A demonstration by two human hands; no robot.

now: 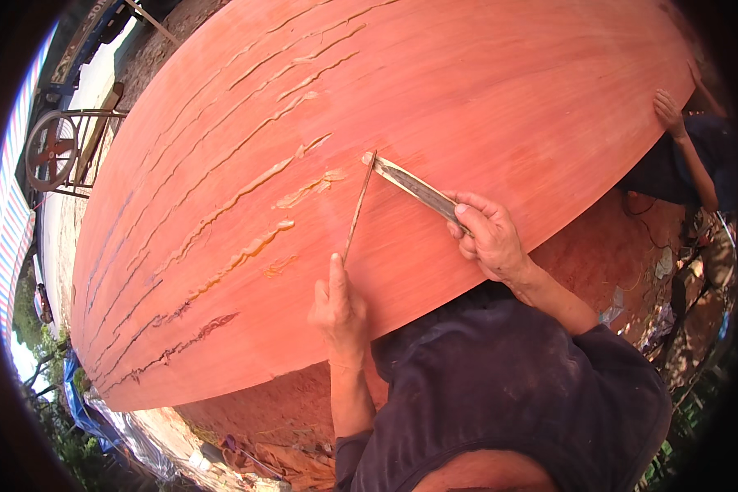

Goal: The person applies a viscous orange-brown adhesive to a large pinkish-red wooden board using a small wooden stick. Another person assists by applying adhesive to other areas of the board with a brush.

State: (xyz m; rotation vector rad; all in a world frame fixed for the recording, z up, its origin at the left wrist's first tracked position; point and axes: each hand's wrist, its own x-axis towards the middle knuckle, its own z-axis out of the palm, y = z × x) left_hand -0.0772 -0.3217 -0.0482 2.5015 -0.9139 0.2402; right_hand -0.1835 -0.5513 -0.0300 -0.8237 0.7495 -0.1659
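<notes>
A large reddish wooden slab spreads out before me, with several long cracks running along its left half. Tan, glossy paste lies in ridges over many of the cracks. My left hand is closed on a thin brown stick, which points up and away. My right hand grips a narrow strip, dark in the middle with pale edges, like split bamboo. The stick's tip meets the far end of the strip, where a dab of tan paste sits. Both tools are above the slab.
Another person's hand rests on the slab's right edge. At the left stands a metal frame with a spoked wheel, near a striped sheet. Reddish ground shows below the slab's near edge, with blue sheeting at lower left.
</notes>
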